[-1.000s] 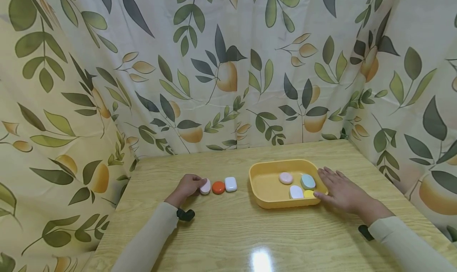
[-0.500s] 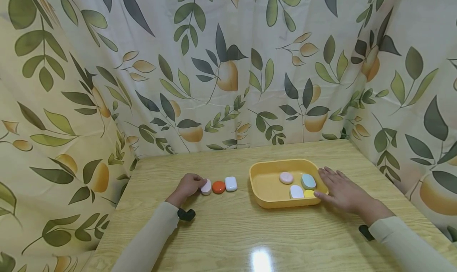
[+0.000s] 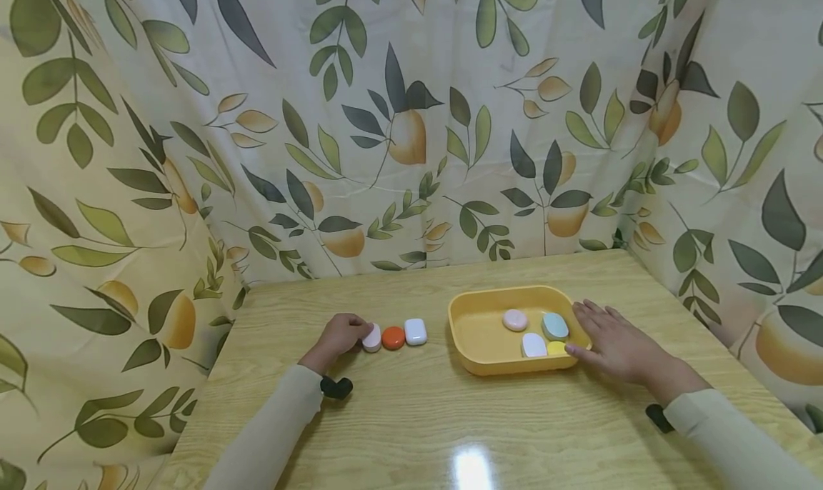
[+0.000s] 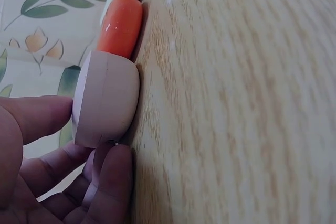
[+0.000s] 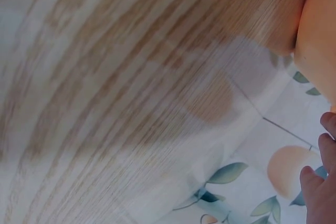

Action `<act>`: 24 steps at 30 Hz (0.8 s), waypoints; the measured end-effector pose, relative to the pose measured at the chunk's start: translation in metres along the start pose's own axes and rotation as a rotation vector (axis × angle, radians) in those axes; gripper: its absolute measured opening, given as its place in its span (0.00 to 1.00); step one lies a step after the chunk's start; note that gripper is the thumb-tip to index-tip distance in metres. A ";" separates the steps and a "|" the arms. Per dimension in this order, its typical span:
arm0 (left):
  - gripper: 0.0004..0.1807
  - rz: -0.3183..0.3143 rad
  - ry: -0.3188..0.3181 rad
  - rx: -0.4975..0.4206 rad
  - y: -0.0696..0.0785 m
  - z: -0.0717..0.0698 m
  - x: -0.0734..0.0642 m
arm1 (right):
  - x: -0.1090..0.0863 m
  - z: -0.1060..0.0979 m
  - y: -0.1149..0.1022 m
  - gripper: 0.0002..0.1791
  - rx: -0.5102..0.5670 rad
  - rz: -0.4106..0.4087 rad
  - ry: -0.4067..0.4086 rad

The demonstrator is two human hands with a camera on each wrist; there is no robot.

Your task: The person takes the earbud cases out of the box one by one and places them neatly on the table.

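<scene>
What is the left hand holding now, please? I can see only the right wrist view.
Observer: The left hand grips a pale pink piece.

Operator: Thank you. Which piece lies directly next to this one?

Observer: An orange-red round piece.

Operator: And which pieces can you see inside the yellow tray?

Observer: Four show: a pink disc, a pale blue piece, a white piece and a yellow piece, the last partly hidden.
</scene>
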State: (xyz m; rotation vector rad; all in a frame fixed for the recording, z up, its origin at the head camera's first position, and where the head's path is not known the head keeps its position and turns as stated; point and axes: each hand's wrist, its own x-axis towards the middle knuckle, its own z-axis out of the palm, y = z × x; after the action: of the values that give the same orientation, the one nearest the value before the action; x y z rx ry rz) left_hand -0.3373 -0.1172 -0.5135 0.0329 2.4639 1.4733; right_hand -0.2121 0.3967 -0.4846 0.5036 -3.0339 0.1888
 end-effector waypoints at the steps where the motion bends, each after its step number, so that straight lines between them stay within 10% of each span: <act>1: 0.14 0.002 0.000 -0.001 0.000 0.000 0.000 | 0.000 0.000 0.000 0.50 -0.002 -0.001 -0.003; 24: 0.10 -0.007 0.062 -0.070 0.005 -0.004 0.000 | 0.000 -0.002 0.002 0.50 -0.011 -0.008 -0.014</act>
State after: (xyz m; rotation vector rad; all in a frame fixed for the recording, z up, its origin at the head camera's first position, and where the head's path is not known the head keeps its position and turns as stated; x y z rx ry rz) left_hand -0.3386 -0.1182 -0.5075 -0.0358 2.4552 1.5794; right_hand -0.2127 0.3985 -0.4828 0.5188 -3.0443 0.1683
